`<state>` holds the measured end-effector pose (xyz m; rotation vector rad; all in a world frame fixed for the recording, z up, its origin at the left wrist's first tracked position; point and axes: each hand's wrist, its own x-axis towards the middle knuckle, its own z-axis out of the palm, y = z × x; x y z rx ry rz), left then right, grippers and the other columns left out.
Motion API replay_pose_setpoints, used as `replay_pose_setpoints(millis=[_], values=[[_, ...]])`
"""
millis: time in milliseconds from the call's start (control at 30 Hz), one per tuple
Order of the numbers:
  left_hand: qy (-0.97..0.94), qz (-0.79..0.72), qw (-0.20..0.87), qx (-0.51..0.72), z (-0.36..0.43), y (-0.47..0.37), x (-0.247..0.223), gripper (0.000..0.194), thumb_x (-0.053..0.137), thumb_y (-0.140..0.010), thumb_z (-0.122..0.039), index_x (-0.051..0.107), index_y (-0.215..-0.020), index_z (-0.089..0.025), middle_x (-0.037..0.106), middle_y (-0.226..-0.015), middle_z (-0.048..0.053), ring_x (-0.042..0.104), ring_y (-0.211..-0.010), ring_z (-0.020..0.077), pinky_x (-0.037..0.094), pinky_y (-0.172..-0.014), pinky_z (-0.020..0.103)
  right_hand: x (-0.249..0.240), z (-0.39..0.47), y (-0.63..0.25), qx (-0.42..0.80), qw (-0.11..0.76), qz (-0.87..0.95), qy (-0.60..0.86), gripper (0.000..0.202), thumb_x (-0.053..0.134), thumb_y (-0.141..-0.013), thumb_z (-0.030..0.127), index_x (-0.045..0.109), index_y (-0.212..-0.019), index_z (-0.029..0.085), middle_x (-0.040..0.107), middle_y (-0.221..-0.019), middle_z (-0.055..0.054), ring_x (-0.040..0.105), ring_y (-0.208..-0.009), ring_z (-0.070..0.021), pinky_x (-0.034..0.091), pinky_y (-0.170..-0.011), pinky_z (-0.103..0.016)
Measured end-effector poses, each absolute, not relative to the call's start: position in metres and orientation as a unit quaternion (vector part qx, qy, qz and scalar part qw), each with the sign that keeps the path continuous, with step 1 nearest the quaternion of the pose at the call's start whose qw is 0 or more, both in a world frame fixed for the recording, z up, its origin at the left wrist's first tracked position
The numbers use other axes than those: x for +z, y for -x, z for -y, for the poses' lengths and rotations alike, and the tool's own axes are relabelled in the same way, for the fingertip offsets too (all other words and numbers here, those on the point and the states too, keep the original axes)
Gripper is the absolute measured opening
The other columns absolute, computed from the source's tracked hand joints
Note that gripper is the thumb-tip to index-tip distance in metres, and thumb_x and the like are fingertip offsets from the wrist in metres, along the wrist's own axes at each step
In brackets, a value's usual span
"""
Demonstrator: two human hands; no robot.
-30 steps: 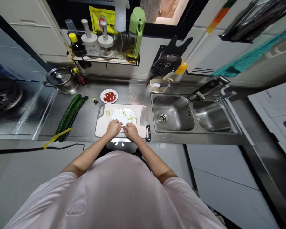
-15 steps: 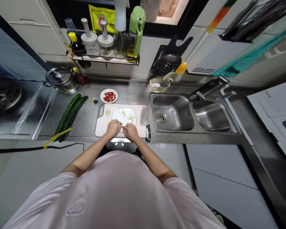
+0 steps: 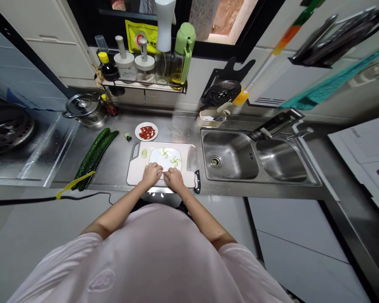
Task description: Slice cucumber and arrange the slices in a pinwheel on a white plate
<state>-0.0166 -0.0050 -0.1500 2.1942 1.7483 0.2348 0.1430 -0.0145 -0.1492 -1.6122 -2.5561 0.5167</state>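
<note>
A white plate (image 3: 157,154) lies on the pale cutting board (image 3: 135,173). Two pinwheels of thin cucumber slices sit on its far part, one at the back (image 3: 164,152) and one to the right (image 3: 175,161). My left hand (image 3: 152,173) and my right hand (image 3: 173,178) meet over the plate's near edge, fingers bent in a pinch; what lies between the fingertips is too small to make out. A few loose cucumber slices (image 3: 144,153) rest on the board at the left. At the board's right edge is a black-handled knife (image 3: 197,182).
Two whole cucumbers (image 3: 93,158) lie left of the board. Behind it stand a dish of red bits (image 3: 147,131) and cucumber scraps (image 3: 127,136). A pot (image 3: 86,110) is at the back left, a double sink (image 3: 229,155) at the right.
The camera view has tilted, so the scene sits slightly lower. My hands remain over the plate's near edge, with fingertips shifted only slightly.
</note>
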Motion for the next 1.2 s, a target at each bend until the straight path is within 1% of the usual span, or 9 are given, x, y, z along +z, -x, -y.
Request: replay_pose_setpoints(millis=[333,533,700,867,1200], values=[[-0.758,-0.627,0.154,0.092,0.0056,0.0125,-0.1514,0.02,0.048,-0.088,-0.029,0.065,-0.096,-0.024,0.057,-0.097,0.007,0.049,-0.096,0.0216,0.034,-0.083,0.035,-0.1542,0.0172,-0.1422,0.143,0.055,0.84,0.521,0.032,0.039,-0.095,0.032,0.067,-0.107,0.023,0.055,-0.093,-0.007,0.044,-0.091,-0.0206,0.029,-0.078,-0.031],[-0.761,-0.624,0.154,0.086,0.006,0.0129,-0.1504,0.02,0.047,-0.088,-0.03,0.065,-0.096,-0.024,0.057,-0.098,0.007,0.048,-0.097,0.0223,0.033,-0.082,0.036,-0.1531,0.0177,-0.1409,0.138,0.046,0.841,0.522,0.031,0.04,-0.094,0.031,0.068,-0.103,0.021,0.055,-0.094,-0.008,0.043,-0.092,-0.0211,0.029,-0.079,-0.031],[-0.762,-0.625,0.15,0.082,0.0061,0.0122,-0.1491,0.021,0.047,-0.088,-0.03,0.065,-0.096,-0.024,0.057,-0.098,0.008,0.048,-0.097,0.0225,0.032,-0.082,0.036,-0.1533,0.0183,-0.1408,0.126,0.049,0.844,0.518,0.031,0.039,-0.094,0.03,0.067,-0.103,0.022,0.055,-0.093,-0.008,0.043,-0.092,-0.0213,0.03,-0.078,-0.031],[-0.757,-0.632,0.15,0.075,0.0075,0.0112,-0.1481,0.02,0.047,-0.088,-0.028,0.065,-0.097,-0.024,0.057,-0.099,0.008,0.048,-0.099,0.023,0.032,-0.083,0.037,-0.1518,0.017,-0.1396,0.13,0.037,0.845,0.518,0.03,0.039,-0.094,0.029,0.067,-0.101,0.019,0.056,-0.096,-0.009,0.044,-0.093,-0.0217,0.03,-0.079,-0.031],[-0.761,-0.627,0.144,0.087,0.0067,0.0115,-0.1492,0.019,0.048,-0.087,-0.03,0.065,-0.094,-0.024,0.058,-0.096,0.008,0.049,-0.096,0.0234,0.032,-0.082,0.037,-0.1467,0.0112,-0.1381,0.146,0.026,0.843,0.517,0.028,0.041,-0.092,0.025,0.065,-0.106,0.019,0.057,-0.098,-0.01,0.044,-0.094,-0.0221,0.032,-0.078,-0.032]])
